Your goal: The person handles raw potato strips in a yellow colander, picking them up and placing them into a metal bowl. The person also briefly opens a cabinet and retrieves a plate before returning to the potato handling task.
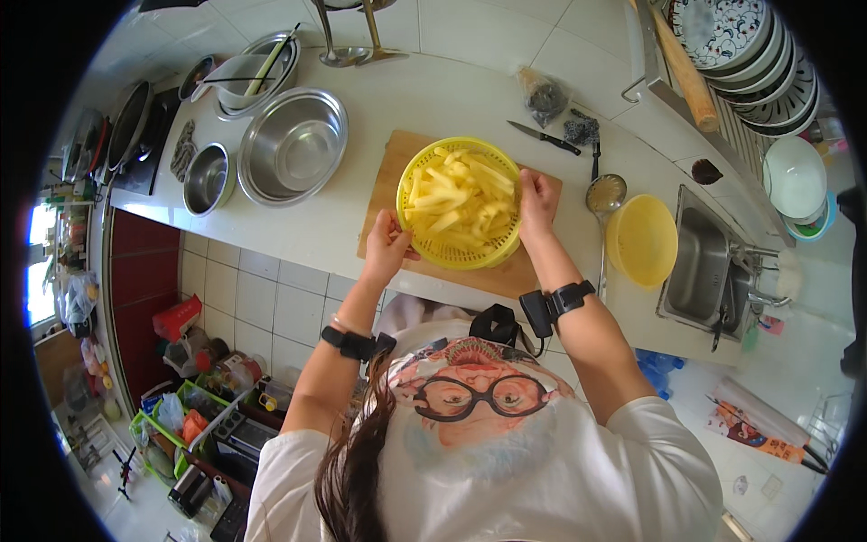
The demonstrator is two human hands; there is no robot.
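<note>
A yellow plastic colander (508,245) full of pale yellow cut strips (454,196), which look like potato, is between my hands over a wooden cutting board (385,177). My left hand (389,245) grips its rim at the lower left, fingers curled. On the opposite side, my right hand (536,203) holds the rim, with the fingers partly hidden. Whether the colander rests on the board or is slightly raised, I cannot tell.
Steel bowls (292,146) stand left on the counter. A knife (544,137), a steel skimmer (605,196) and a yellow bowl (642,240) lie to the right, beside the sink (701,257). Ladles (344,55) hang at the back wall. Stacked plates (779,88) fill the rack at upper right.
</note>
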